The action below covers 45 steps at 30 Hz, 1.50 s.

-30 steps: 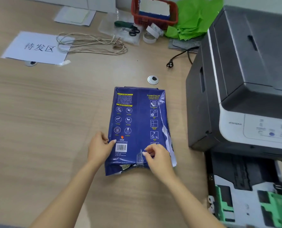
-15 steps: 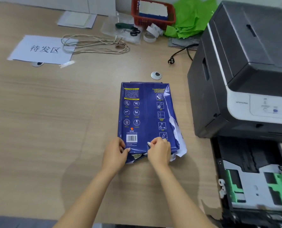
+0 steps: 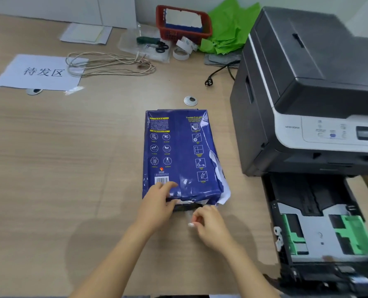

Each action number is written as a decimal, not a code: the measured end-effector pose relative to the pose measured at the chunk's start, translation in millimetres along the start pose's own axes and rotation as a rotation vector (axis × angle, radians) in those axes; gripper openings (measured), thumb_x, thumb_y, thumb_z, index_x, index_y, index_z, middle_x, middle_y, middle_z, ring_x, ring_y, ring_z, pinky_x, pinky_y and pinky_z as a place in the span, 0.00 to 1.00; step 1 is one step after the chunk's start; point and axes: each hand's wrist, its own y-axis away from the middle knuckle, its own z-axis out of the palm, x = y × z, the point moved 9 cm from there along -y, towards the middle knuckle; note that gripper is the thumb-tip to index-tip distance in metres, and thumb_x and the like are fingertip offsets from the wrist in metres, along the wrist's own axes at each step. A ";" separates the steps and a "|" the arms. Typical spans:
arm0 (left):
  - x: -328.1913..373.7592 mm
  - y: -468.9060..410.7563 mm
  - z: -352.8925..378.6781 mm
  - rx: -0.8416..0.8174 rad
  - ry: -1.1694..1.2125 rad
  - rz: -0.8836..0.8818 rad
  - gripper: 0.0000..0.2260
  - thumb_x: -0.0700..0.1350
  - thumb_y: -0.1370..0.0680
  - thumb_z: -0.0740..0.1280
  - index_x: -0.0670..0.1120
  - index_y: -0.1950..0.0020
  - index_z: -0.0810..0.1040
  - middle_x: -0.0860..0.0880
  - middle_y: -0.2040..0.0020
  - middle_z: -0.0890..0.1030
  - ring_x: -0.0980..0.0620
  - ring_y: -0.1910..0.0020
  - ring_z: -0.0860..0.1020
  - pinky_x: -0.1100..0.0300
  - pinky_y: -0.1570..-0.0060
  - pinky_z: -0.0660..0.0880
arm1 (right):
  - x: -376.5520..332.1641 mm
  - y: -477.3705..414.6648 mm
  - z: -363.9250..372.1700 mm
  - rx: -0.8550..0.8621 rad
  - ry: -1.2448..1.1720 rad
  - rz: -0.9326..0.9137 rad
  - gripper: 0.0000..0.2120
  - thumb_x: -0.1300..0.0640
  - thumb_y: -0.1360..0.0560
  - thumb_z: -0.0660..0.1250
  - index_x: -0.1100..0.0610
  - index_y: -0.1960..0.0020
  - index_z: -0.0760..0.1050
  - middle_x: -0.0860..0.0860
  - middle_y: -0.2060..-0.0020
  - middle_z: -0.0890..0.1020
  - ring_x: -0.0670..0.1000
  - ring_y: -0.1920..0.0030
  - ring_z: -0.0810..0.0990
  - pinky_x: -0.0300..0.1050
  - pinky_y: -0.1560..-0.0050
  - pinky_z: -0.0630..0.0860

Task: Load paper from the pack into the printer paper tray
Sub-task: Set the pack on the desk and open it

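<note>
A dark blue paper pack (image 3: 179, 153) lies flat on the wooden desk, its wrapper torn along the right side with white paper showing. My left hand (image 3: 158, 204) rests on the pack's near left corner, pressing it down. My right hand (image 3: 208, 222) sits just off the near end, fingers pinched on a strip of clear tape or wrapper pulled away from the pack. To the right stands the grey and white printer (image 3: 307, 93). Its paper tray (image 3: 320, 233) is pulled out in front, with green guides and no paper in it.
At the back of the desk are a red basket (image 3: 183, 23), green paper (image 3: 228, 29), tape rolls (image 3: 182, 50), scissors, a coil of cord (image 3: 110, 63) and a white sign (image 3: 41, 72). A black plug (image 3: 208, 82) lies near the printer. A round metal grommet (image 3: 190, 101) sits behind the pack.
My right hand has come off the top of the pack and pulled back toward me with a strip from the near end. My left hand has stayed at the near left corner.
</note>
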 end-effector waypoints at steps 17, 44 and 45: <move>-4.2 -19.2 13.6 -0.012 -0.025 -0.102 0.13 0.56 0.22 0.62 0.60 0.41 0.80 0.52 0.63 0.71 0.51 0.60 0.74 0.58 0.65 0.66 | 61.1 -1.9 -84.0 0.628 -0.326 0.339 0.13 0.67 0.27 0.61 0.60 0.44 0.76 0.55 0.53 0.78 0.50 0.56 0.73 0.34 0.54 0.66; -57.3 27.9 -33.4 0.364 0.169 -0.353 0.19 0.50 0.32 0.75 0.43 0.50 0.72 0.48 0.52 0.71 0.49 0.53 0.72 0.55 0.53 0.72 | 76.2 0.8 -42.9 0.376 -1.007 0.568 0.08 0.73 0.31 0.62 0.64 0.64 0.76 0.55 0.73 0.76 0.43 0.80 0.70 0.33 0.78 0.68; -68.3 35.5 -31.2 0.350 0.223 -0.461 0.20 0.51 0.32 0.75 0.42 0.51 0.71 0.47 0.54 0.72 0.47 0.53 0.72 0.54 0.53 0.71 | 76.0 7.5 -38.2 0.305 -1.042 0.579 0.08 0.73 0.29 0.62 0.64 0.62 0.75 0.55 0.74 0.78 0.42 0.80 0.71 0.31 0.79 0.68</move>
